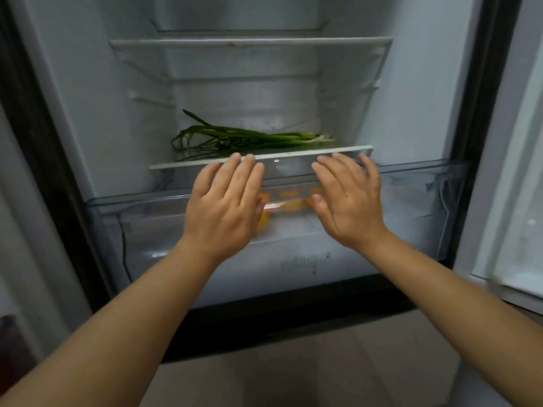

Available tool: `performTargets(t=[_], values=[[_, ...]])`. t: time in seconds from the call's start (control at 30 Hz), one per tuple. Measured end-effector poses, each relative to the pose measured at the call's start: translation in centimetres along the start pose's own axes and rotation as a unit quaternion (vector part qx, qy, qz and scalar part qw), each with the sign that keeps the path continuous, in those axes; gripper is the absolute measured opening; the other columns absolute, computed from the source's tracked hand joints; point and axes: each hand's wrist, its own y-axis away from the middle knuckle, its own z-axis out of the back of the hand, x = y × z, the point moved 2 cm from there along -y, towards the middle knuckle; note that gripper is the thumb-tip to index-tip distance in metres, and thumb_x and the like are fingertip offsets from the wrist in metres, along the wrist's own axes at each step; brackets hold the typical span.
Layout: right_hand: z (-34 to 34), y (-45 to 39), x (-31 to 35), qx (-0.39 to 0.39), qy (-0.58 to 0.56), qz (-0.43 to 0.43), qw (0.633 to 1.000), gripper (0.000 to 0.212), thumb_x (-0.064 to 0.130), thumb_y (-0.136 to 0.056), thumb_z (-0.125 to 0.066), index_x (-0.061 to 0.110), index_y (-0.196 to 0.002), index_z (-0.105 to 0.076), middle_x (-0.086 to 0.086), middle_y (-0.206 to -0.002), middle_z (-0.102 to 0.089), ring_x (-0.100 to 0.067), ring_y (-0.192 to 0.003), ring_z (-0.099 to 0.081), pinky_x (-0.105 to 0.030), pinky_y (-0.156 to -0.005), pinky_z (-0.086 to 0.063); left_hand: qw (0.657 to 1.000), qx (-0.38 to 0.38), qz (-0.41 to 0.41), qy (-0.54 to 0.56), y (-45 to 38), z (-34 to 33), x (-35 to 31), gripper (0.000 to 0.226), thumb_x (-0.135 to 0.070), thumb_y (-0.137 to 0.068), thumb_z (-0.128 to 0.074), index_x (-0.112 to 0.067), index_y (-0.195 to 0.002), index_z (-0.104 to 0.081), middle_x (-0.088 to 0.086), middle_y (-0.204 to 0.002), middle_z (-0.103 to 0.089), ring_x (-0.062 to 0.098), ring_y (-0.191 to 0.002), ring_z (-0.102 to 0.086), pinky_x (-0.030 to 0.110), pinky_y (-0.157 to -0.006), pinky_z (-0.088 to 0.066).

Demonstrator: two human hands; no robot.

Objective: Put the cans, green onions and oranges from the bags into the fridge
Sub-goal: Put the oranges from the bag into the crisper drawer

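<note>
The fridge stands open in front of me. A bunch of green onions (246, 138) lies across the lowest glass shelf (293, 155), roots to the right. Below it a clear plastic drawer (411, 183) is pulled partly out, and several oranges (289, 202) show blurred through its front. My left hand (224, 202) and my right hand (348, 201) are both flat and open, palms toward the drawer's front, fingertips near the shelf's front edge. Neither holds anything. No cans or bags are in view.
Two upper glass shelves (249, 42) carry nothing visible. The fridge door (517, 171) stands open at the right. A dark frame (44, 171) borders the left side. Tiled floor (293, 371) lies below the drawer.
</note>
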Motion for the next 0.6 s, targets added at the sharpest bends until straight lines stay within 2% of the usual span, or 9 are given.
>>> performTargets(t=[0.1,0.17,0.27,0.37,0.43,0.5,0.6], values=[[-1.7,-0.6,-0.3,-0.012,0.008,0.007,1.000,0.043,0.037,-0.096,-0.020,0.009,-0.109,-0.049,-0.013,-0.111,-0.062,-0.024,-0.106,-0.043,-0.034,-0.093,-0.027,0.999,0.019,0.027,-0.015,-0.2,-2.1,0.4,0.045,-0.028,-0.100,-0.021,-0.001,-0.113,-0.055,0.019,-0.112,-0.068,0.033,-0.107,-0.055,0.039,-0.087,-0.034],[-3.3,-0.7,-0.6,-0.022,0.016,-0.001,1.000,0.043,0.040,-0.096,-0.017,0.011,-0.107,-0.047,-0.008,-0.109,-0.044,-0.025,-0.099,-0.041,-0.035,-0.083,-0.029,0.998,-0.001,0.068,-0.014,0.3,-3.7,0.3,0.035,-0.027,-0.098,-0.027,-0.004,-0.112,-0.050,0.014,-0.114,-0.052,0.028,-0.098,-0.043,0.037,-0.082,-0.031],[-6.1,-0.9,-0.8,-0.031,0.023,-0.002,0.999,0.043,0.040,-0.097,-0.016,0.011,-0.104,-0.047,-0.007,-0.103,-0.038,-0.025,-0.092,-0.039,-0.035,-0.081,-0.029,0.990,-0.022,0.142,0.012,0.8,-6.0,0.6,0.034,-0.025,-0.084,-0.040,-0.005,-0.111,-0.046,0.011,-0.108,-0.039,0.028,-0.093,-0.038,0.037,-0.084,-0.030],[-8.9,-1.4,-1.9,-0.021,0.025,-0.013,0.999,0.044,0.041,-0.097,-0.014,0.011,-0.104,-0.047,-0.007,-0.102,-0.038,-0.025,-0.090,-0.039,-0.035,-0.080,-0.029,0.991,-0.001,0.136,0.018,0.2,-8.5,1.1,0.037,-0.019,-0.080,-0.042,-0.004,-0.114,-0.044,0.011,-0.109,-0.039,0.028,-0.094,-0.039,0.037,-0.088,-0.030],[-11.1,-1.6,-2.4,-0.019,0.032,-0.019,0.999,0.043,0.040,-0.098,-0.015,0.011,-0.105,-0.046,-0.007,-0.102,-0.037,-0.025,-0.089,-0.038,-0.035,-0.082,-0.029,0.986,0.041,0.159,0.014,-0.1,-10.1,1.5,0.040,-0.017,-0.079,-0.043,-0.003,-0.116,-0.047,0.013,-0.111,-0.043,0.028,-0.097,-0.039,0.039,-0.092,-0.029],[-13.4,-1.5,-2.6,-0.010,0.033,-0.029,0.999,0.034,0.036,-0.096,-0.027,0.010,-0.106,-0.046,-0.008,-0.102,-0.038,-0.025,-0.090,-0.038,-0.037,-0.085,-0.029,0.976,0.113,0.186,0.021,-0.1,-11.9,1.6,0.044,-0.020,-0.079,-0.042,0.002,-0.115,-0.056,0.019,-0.110,-0.058,0.031,-0.102,-0.044,0.040,-0.096,-0.027],[-16.6,-0.5,-2.6,0.013,0.029,-0.052,0.998,0.032,0.027,-0.082,-0.044,0.006,-0.106,-0.049,-0.015,-0.101,-0.056,-0.026,-0.093,-0.040,-0.039,-0.091,-0.030,0.957,0.218,0.192,0.021,-0.3,-14.0,1.4,0.053,-0.024,-0.077,-0.038,0.006,-0.114,-0.062,0.023,-0.108,-0.067,0.037,-0.103,-0.063,0.043,-0.100,-0.037]])
